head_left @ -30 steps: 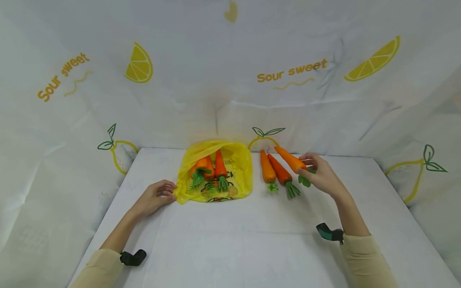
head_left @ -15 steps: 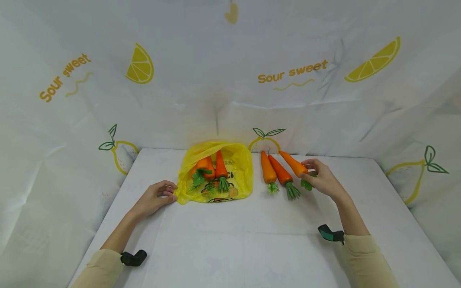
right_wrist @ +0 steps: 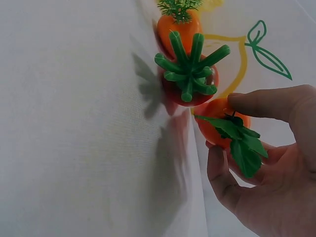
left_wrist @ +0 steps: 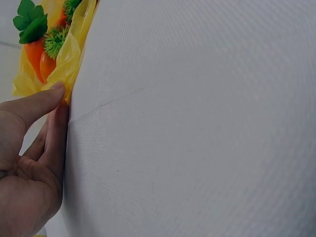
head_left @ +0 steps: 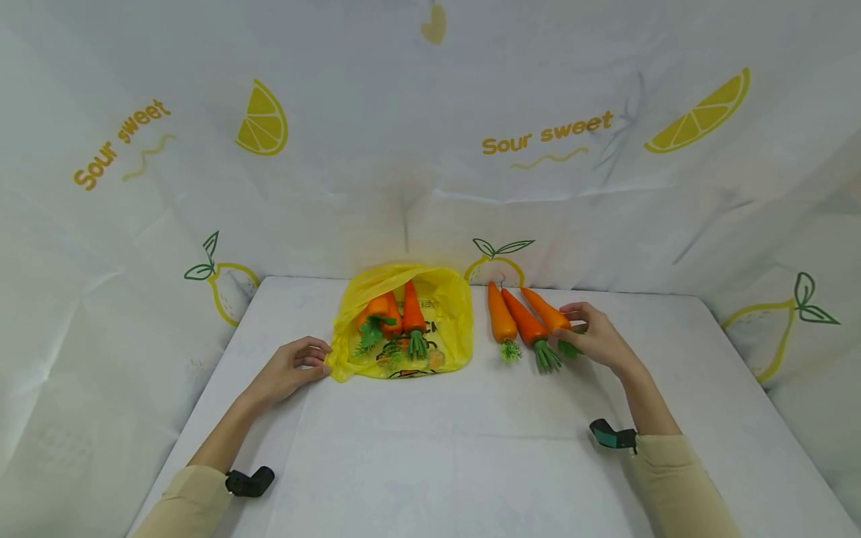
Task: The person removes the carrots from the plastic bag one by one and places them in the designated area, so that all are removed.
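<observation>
My left hand (head_left: 285,368) pinches the near left edge of a yellow plastic bag (head_left: 460,329), thumb and fingertips on the film in the left wrist view. Inside the bag's open mouth lie several carrots, one with a stubby green top (head_left: 417,344) and one with broad green leaves (left_wrist: 30,22). At the right, my right hand (head_left: 599,336) grips a leafy-topped carrot (head_left: 543,308) by its thick end, thumb on one side and fingers on the other. Right beside it lie two more carrots, a middle one with thick green stalks (right_wrist: 190,69) and a left one with a feathery top (head_left: 501,317).
A white cloth covers the table (head_left: 430,463). Behind it rises a white backdrop (head_left: 377,172) printed with lemons and words, close behind the bag and the carrots. Each wrist wears a small dark camera, the left camera (head_left: 249,482) near the table.
My right hand has brought its carrot down and slightly nearer, alongside the two loose ones; its tip has shifted right. My left hand and the bag have stayed in place.
</observation>
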`<act>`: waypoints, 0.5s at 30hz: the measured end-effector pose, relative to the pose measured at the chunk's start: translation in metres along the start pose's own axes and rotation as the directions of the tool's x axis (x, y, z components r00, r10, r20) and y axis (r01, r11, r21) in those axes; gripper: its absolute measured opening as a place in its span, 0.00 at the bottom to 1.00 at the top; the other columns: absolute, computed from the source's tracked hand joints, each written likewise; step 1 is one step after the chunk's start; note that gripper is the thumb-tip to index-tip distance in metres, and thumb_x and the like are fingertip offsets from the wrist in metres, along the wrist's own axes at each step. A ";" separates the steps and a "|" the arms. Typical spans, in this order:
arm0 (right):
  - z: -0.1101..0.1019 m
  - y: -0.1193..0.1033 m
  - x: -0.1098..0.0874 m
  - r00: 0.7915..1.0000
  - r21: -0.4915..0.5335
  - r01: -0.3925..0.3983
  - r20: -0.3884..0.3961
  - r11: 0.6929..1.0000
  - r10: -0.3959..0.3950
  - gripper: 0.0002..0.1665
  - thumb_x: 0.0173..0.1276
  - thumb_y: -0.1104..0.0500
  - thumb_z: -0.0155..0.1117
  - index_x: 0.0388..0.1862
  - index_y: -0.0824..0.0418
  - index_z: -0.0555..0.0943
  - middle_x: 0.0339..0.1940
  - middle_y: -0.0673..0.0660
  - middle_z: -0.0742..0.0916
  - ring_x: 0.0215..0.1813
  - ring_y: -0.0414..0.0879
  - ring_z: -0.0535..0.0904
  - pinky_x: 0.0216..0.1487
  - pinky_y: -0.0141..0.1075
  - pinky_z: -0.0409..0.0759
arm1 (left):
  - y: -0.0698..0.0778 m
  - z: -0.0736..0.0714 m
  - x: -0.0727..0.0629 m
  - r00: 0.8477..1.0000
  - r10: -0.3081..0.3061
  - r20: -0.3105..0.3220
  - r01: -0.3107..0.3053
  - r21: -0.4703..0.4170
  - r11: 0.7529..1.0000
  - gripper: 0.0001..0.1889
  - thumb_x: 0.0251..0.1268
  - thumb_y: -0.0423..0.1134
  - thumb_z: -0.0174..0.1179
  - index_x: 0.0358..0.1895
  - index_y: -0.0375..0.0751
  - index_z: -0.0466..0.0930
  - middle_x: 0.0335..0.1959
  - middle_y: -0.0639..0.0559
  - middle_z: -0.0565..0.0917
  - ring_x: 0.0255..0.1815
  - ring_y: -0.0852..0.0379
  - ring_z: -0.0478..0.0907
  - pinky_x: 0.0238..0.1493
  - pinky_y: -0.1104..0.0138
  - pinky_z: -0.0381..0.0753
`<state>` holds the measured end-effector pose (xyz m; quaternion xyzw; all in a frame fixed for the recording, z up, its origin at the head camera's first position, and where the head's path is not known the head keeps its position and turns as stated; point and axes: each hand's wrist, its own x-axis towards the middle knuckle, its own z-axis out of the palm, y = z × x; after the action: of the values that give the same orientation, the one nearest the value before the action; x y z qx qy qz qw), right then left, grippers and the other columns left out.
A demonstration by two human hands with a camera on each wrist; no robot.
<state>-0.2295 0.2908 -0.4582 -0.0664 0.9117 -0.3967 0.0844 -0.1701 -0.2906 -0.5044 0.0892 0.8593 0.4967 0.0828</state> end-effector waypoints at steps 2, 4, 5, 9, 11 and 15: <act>0.001 0.002 0.001 1.000 0.000 0.009 0.003 1.000 -0.009 0.35 0.82 0.56 0.65 0.76 0.74 0.67 0.73 0.78 0.76 0.67 0.74 0.80 0.61 0.52 0.89 | 0.000 0.000 0.000 1.000 0.000 0.000 0.000 0.001 1.000 0.18 0.72 0.35 0.72 0.60 0.36 0.81 0.53 0.37 0.87 0.48 0.57 0.84 0.50 0.75 0.83; 0.002 0.004 0.002 1.000 -0.006 0.015 0.004 1.000 -0.015 0.34 0.81 0.57 0.66 0.76 0.75 0.67 0.72 0.78 0.77 0.68 0.74 0.80 0.62 0.53 0.89 | 0.000 0.000 0.000 1.000 0.000 0.002 0.000 0.002 1.000 0.18 0.72 0.35 0.72 0.60 0.36 0.81 0.53 0.37 0.88 0.48 0.57 0.84 0.50 0.75 0.83; 0.002 0.005 0.003 1.000 -0.009 0.018 0.004 1.000 -0.018 0.34 0.81 0.57 0.66 0.75 0.75 0.67 0.72 0.78 0.77 0.68 0.74 0.80 0.63 0.54 0.88 | 0.000 0.000 0.000 1.000 0.000 0.003 0.000 0.003 1.000 0.18 0.72 0.35 0.72 0.60 0.36 0.81 0.53 0.37 0.88 0.48 0.57 0.84 0.50 0.75 0.83; 0.004 0.008 0.006 1.000 -0.014 0.018 0.003 1.000 -0.018 0.33 0.81 0.58 0.66 0.74 0.75 0.68 0.71 0.77 0.77 0.68 0.74 0.79 0.65 0.57 0.87 | 0.000 0.000 0.001 1.000 -0.004 0.001 0.004 0.001 1.000 0.18 0.72 0.35 0.72 0.61 0.36 0.81 0.53 0.38 0.88 0.48 0.57 0.85 0.50 0.75 0.83; 0.005 0.008 0.007 1.000 -0.012 0.011 0.001 1.000 -0.011 0.33 0.81 0.59 0.66 0.74 0.75 0.68 0.71 0.77 0.77 0.68 0.74 0.79 0.66 0.58 0.86 | 0.000 0.000 0.001 1.000 -0.006 0.002 0.006 -0.003 1.000 0.18 0.72 0.35 0.72 0.61 0.36 0.81 0.53 0.37 0.88 0.48 0.57 0.85 0.51 0.75 0.83; 0.006 0.009 0.008 1.000 -0.012 -0.007 0.003 1.000 0.007 0.34 0.80 0.58 0.67 0.74 0.75 0.68 0.71 0.77 0.77 0.68 0.74 0.80 0.65 0.55 0.87 | 0.000 0.000 0.000 1.000 -0.010 -0.003 0.010 0.002 1.000 0.18 0.72 0.36 0.72 0.61 0.36 0.81 0.53 0.38 0.88 0.48 0.58 0.85 0.50 0.75 0.83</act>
<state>-0.2361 0.2908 -0.4698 -0.0641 0.9142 -0.3906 0.0868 -0.1704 -0.2910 -0.5046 0.0841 0.8605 0.4954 0.0841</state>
